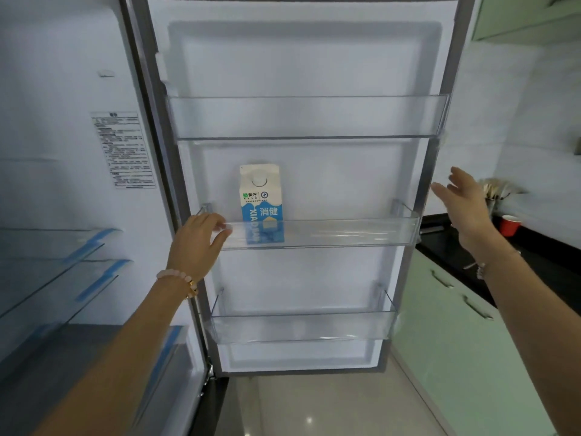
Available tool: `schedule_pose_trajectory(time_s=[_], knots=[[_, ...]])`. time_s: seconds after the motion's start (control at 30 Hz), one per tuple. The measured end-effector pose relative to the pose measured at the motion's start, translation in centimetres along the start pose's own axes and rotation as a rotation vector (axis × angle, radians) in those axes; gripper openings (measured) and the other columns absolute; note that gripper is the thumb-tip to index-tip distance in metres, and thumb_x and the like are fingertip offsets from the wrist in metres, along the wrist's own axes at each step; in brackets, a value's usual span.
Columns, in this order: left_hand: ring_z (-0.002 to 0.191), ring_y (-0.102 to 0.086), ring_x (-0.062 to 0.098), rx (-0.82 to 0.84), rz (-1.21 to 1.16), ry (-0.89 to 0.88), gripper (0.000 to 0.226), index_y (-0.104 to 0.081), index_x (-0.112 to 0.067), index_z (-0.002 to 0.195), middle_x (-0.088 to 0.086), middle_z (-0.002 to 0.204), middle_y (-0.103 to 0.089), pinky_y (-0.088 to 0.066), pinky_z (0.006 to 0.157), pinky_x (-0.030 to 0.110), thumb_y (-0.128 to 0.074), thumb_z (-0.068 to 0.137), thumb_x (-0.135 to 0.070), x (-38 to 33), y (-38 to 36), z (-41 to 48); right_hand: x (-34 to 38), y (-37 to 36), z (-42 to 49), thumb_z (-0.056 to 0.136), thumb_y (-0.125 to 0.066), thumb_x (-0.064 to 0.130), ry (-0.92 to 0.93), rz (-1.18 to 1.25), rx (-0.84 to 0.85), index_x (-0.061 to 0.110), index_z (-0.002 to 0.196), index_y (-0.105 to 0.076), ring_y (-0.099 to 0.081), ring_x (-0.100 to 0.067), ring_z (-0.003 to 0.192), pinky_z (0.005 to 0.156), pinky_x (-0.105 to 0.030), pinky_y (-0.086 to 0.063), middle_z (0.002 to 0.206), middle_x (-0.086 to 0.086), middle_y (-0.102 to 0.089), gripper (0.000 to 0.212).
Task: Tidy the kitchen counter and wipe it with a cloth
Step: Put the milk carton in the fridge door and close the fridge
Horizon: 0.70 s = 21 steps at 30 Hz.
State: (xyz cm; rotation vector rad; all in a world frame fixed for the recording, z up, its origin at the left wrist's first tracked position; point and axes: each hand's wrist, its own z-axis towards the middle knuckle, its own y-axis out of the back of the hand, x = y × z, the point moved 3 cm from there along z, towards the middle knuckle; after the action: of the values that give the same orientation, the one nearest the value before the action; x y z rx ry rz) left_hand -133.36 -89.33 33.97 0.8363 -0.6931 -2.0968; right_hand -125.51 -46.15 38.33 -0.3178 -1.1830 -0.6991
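Note:
A blue and white milk carton (260,199) stands upright in the middle clear bin (345,232) of the open fridge door (301,73). My left hand (196,243) is just left of the carton, fingers apart, its fingertips at the bin's front rim and not holding the carton. My right hand (462,206) is open with spread fingers beside the door's right edge, apart from it or just touching; I cannot tell which. The black kitchen counter (446,247) lies behind the door at the right.
The fridge interior (56,215) with glass shelves is open at the left. A red cup (510,225) and a utensil holder (496,196) stand on the counter. Pale green cabinet fronts (456,325) with handles run below it. Light floor tiles show under the door.

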Motion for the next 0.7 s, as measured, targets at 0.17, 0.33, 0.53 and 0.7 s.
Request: schedule_pose_trajectory(time_s=[0.17,0.33,0.53,0.7], knots=[[0.108,-0.052,0.032,0.046,0.011,0.071,0.022,-0.06,-0.002,0.104,0.016,0.108,-0.062,-0.043,0.088,0.039,-0.052,0.091,-0.018,-0.7,0.6,-0.6,-2.0,0.6,2.4,0.094,-0.038,0.046,-0.242,0.167,0.114,0.022,0.145,-0.03,-0.029,-0.013,0.139,0.115,-0.038,-0.024,0.152,0.004,-0.032,0.057],[0.126,-0.04,0.034,0.059,0.118,0.188,0.038,-0.049,-0.002,0.126,0.02,0.131,-0.051,-0.033,0.105,0.041,-0.051,0.092,-0.018,-1.6,0.5,-1.4,-2.3,-0.5,3.7,0.095,-0.029,0.053,-0.275,0.261,0.207,0.026,0.119,-0.056,-0.054,-0.009,0.097,0.1,-0.032,-0.036,0.114,0.01,-0.055,0.045],[0.128,-0.041,0.026,-0.29,-0.065,0.353,0.042,-0.043,-0.008,0.133,0.012,0.136,-0.048,-0.032,0.105,0.032,-0.05,0.092,-0.017,-12.2,-1.8,-8.2,-5.2,0.3,4.2,0.071,-0.041,0.078,-0.176,0.332,0.335,0.033,0.143,-0.033,-0.045,-0.014,0.127,0.113,-0.038,-0.029,0.146,0.007,-0.043,0.085],[0.116,-0.038,-0.008,-0.209,-0.325,0.463,0.035,-0.042,-0.031,0.126,-0.015,0.129,-0.045,-0.024,0.094,-0.003,-0.048,0.092,-0.029,-23.1,-8.3,-16.8,-5.7,2.3,1.4,0.084,-0.053,0.056,-0.008,0.378,0.378,0.041,0.104,-0.058,-0.058,-0.016,0.109,0.102,-0.04,-0.043,0.121,-0.001,-0.059,0.026]])
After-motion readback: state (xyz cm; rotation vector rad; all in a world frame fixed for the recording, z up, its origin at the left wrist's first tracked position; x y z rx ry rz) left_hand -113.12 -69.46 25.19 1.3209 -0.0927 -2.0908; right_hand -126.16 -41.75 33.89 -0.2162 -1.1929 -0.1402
